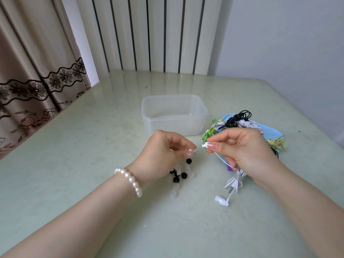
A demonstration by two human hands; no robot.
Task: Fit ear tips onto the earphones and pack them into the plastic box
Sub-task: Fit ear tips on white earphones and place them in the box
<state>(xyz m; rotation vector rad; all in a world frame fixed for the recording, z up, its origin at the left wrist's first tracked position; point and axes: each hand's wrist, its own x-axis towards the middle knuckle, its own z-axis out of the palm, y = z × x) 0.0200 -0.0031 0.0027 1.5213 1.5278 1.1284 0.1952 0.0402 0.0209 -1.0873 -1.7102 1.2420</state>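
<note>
Centrally, right hand [247, 151] pinching white earbud [204, 145], plastic box [174, 125] just behind

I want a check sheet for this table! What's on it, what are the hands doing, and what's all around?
Surface: pale green table, glossy.
Job's things: clear plastic box, open, nothing seen inside; black and clear ear tips loose below the left hand; bundled earphones piled on a blue tray.
Clutter: nothing seen.
Hands: left hand pinches a clear tip; right hand pinches a white earbud.
Cables: white cord hangs from the right hand; its second earbud lies on the table.
Surroundings: curtain, white radiator, wall.
</note>
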